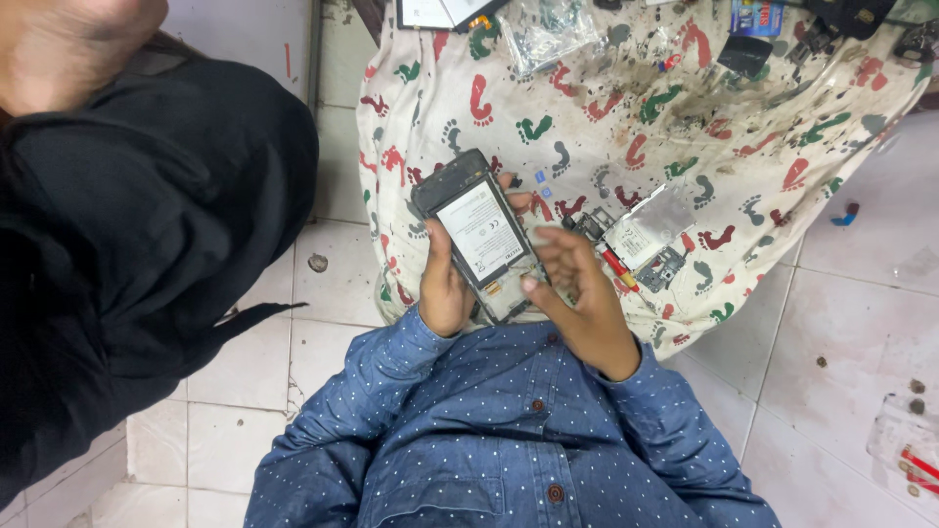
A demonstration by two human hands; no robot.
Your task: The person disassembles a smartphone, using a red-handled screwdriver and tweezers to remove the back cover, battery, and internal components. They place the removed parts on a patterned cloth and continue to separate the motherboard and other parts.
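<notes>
I have an opened phone (481,238) with its back off held above the near edge of the footprint-patterned cloth (587,108). My left hand (445,284) grips it from the left, fingers wrapped shut around its edges, thumb along the near side. My right hand (577,288) hovers just right of the phone, fingers loosely curled and holding nothing, one fingertip touching its lower corner. The phone looks light and stiff, but I judge the exposed battery and board fragile, so the rim is the safest place to take hold. Beyond the phone on the cloth lie a circuit board with metal shield (646,235) and a clear plastic bag (548,34).
</notes>
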